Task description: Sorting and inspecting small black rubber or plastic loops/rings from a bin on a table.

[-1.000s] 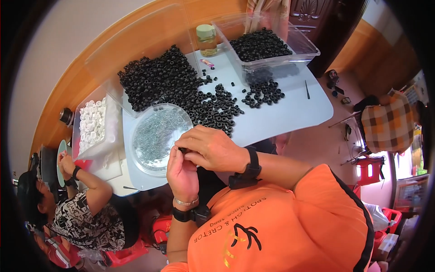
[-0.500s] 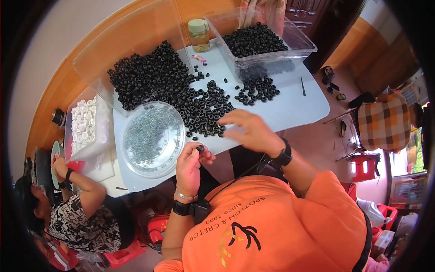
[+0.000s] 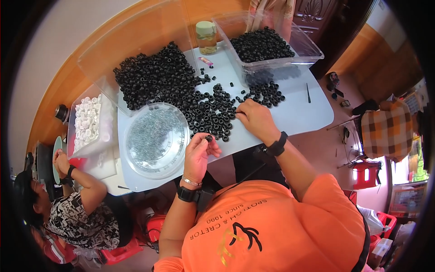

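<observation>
My left hand (image 3: 198, 156) pinches a small black plastic ring (image 3: 208, 138) between thumb and fingers, just off the near edge of the table. Beyond it, my right hand (image 3: 258, 119) is lowered at the right edge of the loose black rings (image 3: 210, 111). Its fingers are drawn together, with something small and dark at their tips that I cannot make out. Left of my left hand stands a round clear tub (image 3: 130, 167) holding many tiny clear, glassy-looking pieces. A smaller group of black rings (image 3: 267, 93) lies beyond my right hand.
A tipped clear bin (image 3: 97, 68) spills black rings onto the table (image 3: 301, 111); another bin (image 3: 312, 56) of them stands far right. A lidded jar (image 3: 207, 38), a wrapped sweet (image 3: 205, 60) and a thin dark tool (image 3: 308, 93) lie around. At left, a co-worker (image 3: 81, 213) sits by white parts (image 3: 87, 120).
My right hand has come down to the black rings, and its spread fingers have drawn together. My left hand still holds its ring, now tilted differently. The whole view has shifted slightly.
</observation>
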Motion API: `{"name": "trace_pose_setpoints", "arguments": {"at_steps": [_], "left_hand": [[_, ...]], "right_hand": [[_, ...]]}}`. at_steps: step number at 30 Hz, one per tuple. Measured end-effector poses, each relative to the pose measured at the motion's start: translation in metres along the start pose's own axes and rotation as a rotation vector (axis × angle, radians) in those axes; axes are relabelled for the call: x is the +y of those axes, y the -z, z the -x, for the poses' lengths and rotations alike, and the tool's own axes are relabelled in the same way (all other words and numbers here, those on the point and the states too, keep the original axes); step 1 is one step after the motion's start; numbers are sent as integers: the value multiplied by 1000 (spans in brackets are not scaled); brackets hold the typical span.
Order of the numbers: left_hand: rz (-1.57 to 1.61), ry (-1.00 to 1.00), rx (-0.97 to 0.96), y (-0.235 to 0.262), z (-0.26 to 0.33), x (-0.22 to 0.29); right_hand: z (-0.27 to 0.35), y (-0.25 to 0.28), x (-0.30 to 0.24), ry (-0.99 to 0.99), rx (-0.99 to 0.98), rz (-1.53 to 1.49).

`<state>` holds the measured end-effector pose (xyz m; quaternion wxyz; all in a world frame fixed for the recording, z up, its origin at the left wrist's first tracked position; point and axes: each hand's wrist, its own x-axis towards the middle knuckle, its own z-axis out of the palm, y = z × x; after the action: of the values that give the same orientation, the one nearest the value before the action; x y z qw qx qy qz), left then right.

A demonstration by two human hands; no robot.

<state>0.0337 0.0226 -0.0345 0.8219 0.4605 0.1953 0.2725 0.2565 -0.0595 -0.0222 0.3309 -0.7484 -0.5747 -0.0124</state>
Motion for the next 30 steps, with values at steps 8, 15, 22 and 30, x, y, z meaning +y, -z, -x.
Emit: {"name": "trace_pose_setpoints", "arguments": {"at_steps": [8,15,22,30], "left_hand": [[-2,4,-39,0,3,0],[-12,5,-45,2,4,0],[43,-3,-45,4,4,-2],[113,-24,-57,7,5,-3]], "right_hand": [[13,-3,3,-202,118,-355],[2,-3,-26,-349,-33,-933],[-2,-15,-74,-351,-309,-1164],[4,-15,-75,-399,-308,-1110]]}}
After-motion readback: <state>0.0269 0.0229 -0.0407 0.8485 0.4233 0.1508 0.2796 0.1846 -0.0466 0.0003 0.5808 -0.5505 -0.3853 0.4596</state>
